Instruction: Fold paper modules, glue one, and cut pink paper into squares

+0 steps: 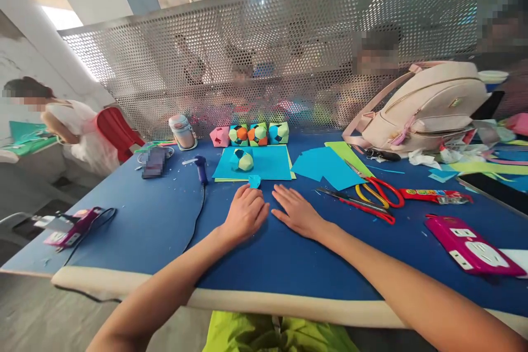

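My left hand (247, 211) rests low over the blue table, its fingers curled together. A small folded blue paper piece (254, 181) shows right at its fingertips, partly covered by them. Close by on the right, my right hand (297, 210) lies palm down with fingers stretched out, holding nothing. Just beyond both hands, a half-built paper ball (245, 160) in pale green and blue sits on a stack of blue paper sheets (272, 164). Left of the stack stands a dark blue glue gun (201, 169) with its cord trailing toward me.
Several finished paper balls (258, 135) line the perforated metal screen (256, 60). Scissors (383, 192), blue sheets (325, 166) and a magenta power strip (474, 245) lie right. A pink backpack (433, 104) and a bottle (182, 132) stand behind. A person (78, 126) sits far left.
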### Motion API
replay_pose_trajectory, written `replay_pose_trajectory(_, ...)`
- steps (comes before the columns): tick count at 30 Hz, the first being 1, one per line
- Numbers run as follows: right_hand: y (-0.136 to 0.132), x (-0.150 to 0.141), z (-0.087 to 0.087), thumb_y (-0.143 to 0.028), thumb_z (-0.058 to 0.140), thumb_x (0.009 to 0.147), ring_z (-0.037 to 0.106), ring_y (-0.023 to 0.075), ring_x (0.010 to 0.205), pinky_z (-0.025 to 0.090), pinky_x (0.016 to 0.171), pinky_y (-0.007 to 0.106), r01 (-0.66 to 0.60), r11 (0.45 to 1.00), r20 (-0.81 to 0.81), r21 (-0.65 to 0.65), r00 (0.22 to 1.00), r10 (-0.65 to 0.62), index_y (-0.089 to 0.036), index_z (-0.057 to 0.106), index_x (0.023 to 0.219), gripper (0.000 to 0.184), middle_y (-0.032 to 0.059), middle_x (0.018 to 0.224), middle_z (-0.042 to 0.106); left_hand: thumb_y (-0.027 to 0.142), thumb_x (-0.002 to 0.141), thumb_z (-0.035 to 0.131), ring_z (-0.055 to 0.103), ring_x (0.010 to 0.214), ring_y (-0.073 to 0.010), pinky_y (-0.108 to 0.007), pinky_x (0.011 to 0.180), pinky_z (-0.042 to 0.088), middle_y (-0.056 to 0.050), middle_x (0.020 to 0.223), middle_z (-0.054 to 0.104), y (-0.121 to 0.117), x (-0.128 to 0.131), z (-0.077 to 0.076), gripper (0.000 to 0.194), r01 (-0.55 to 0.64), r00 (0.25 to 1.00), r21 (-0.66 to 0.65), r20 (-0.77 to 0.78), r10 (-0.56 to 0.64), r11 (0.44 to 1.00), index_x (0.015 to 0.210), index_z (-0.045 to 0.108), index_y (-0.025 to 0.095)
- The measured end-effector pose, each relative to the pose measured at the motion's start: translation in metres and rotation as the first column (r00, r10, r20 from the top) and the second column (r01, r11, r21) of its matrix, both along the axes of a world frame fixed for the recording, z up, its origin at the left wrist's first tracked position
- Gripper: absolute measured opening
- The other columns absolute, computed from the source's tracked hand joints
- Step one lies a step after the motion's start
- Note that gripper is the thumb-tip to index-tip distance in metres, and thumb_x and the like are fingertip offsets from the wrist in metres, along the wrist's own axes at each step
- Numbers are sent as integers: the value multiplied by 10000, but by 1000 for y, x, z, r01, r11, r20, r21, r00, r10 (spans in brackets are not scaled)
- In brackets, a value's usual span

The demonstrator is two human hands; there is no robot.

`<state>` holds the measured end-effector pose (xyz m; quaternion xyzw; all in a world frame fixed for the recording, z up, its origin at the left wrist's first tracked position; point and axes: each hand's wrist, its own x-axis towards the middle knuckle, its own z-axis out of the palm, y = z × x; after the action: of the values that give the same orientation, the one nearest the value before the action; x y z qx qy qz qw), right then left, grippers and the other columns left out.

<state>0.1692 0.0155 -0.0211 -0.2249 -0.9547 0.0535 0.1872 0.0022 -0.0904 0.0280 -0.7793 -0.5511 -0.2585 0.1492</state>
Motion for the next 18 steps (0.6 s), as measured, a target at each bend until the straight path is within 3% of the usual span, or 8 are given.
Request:
replay_pose_trajectory(3,-1,1,1,-443,299,975,210,257,1430,241,1152,470,16,1000,26,-13,1000,-16,-96,377,1432,579,130,1523,298,211,915,418,586,943,-216,-415,927,426,-95,973,638,4,-4,7,182,-88,996,-74,-4,88,993,873,592,176)
replay_pose_trajectory(6,-2,3,0,-487,331,960,297,276,1397,286,1130,483,-2,999,102,-52,995,8,-93,426,1402,600,144,1484,373,199,884,459,562,1039,-244,-405,899,433,-114,1112,613,9,-12,12,206,-132,991,-103,1,133,986,1050,577,168)
replay_pose_trajectory(8,-1,4,-1,-476,298,970,255,263,1415,265,1143,469,39,999,29,-22,999,-39,-81,376,1429,611,148,1512,316,204,894,444,556,1059,-244,-398,900,427,-113,1145,604,13,-21,14,227,-168,985,-122,15,171,978,1079,572,173)
replay_pose_trajectory(10,0,5,-1,-461,266,979,159,248,1443,216,1162,462,71,997,-33,-8,997,-71,-84,299,1467,617,137,1547,224,227,925,388,576,990,-239,-385,859,434,-111,1059,626,18,-33,15,228,-219,973,-147,42,227,965,999,596,170)
replay_pose_trajectory(13,2,5,-1,-512,282,965,245,253,1420,265,1141,476,20,997,38,-72,999,-17,-140,354,1450,616,119,1514,322,251,947,318,588,816,-223,-352,761,439,-94,840,627,24,-52,14,321,-302,940,-194,100,325,933,813,596,163)
replay_pose_trajectory(18,3,4,-4,-466,267,978,205,248,1432,257,1151,454,56,997,-25,-53,998,-57,-99,352,1448,601,126,1536,264,232,889,395,593,761,-198,-295,707,427,-67,773,647,25,-71,11,265,-353,890,-272,199,411,895,724,595,174)
